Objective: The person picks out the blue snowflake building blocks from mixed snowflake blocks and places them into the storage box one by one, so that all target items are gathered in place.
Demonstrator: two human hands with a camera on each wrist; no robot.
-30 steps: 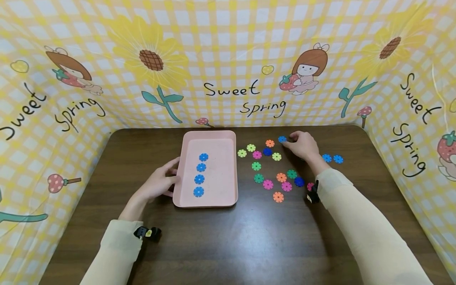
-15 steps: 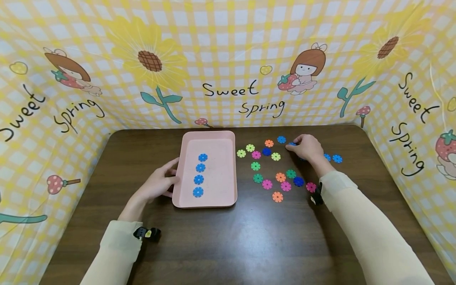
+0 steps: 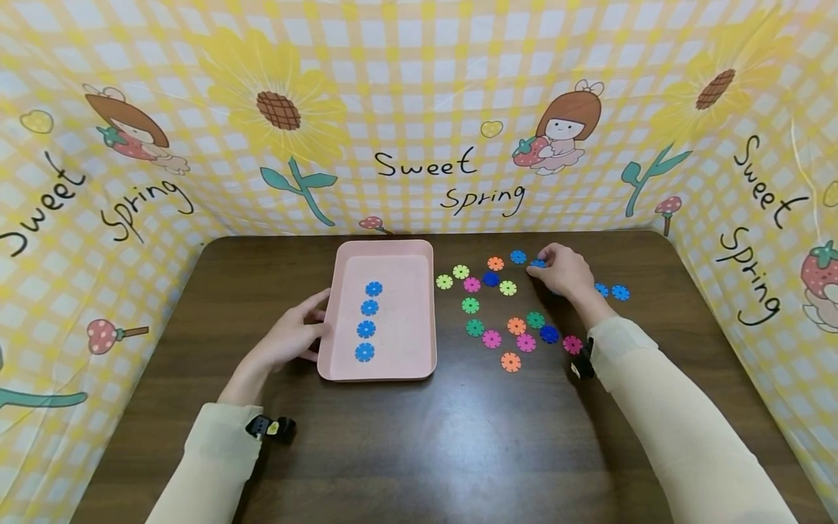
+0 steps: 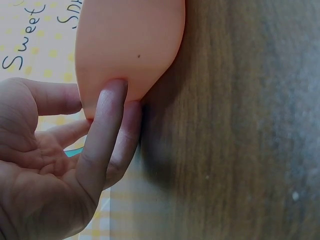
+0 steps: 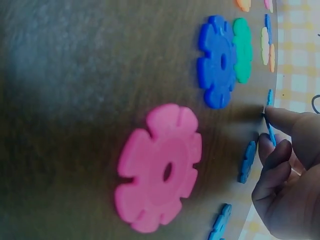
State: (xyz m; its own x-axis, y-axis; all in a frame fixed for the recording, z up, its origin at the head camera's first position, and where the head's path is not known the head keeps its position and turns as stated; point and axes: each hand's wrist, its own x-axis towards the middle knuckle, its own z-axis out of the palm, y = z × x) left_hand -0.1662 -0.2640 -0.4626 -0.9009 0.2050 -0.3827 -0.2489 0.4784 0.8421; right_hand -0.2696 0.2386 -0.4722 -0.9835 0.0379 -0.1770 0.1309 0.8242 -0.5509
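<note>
A: Right-hand grip (image 3: pixel 564 273), state?
B: Narrow. Thumb and finger pinch a light blue disc (image 5: pixel 270 131), far side of the worktop (image 3: pixel 406 458), well right of the tray (image 3: pixel 407 320). Whether it touches the surface: can't tell
A: Around it?
B: Second light blue disc (image 3: pixel 515 256) just left, orange disc (image 3: pixel 495 260) next along. A third light blue disc (image 5: pixel 247 162) lies near the hand, mostly hidden in the head view. Pair of light blue discs (image 3: pixel 618 291) off to the right. Pink disc (image 5: pixel 160 150) near the right cuff (image 3: pixel 618 342), dark blue disc (image 5: pixel 212 70) beside a green disc (image 5: pixel 243 50), more mixed colours towards the tray
A: Left-hand grip (image 3: pixel 294 335)?
B: Fairly wide, fingertips (image 4: pixel 116 90) against the tray's outer left wall. Tray flat on the worktop
A: Contents?
B: Four light blue discs (image 3: pixel 362 327), one column, spaced apart
</note>
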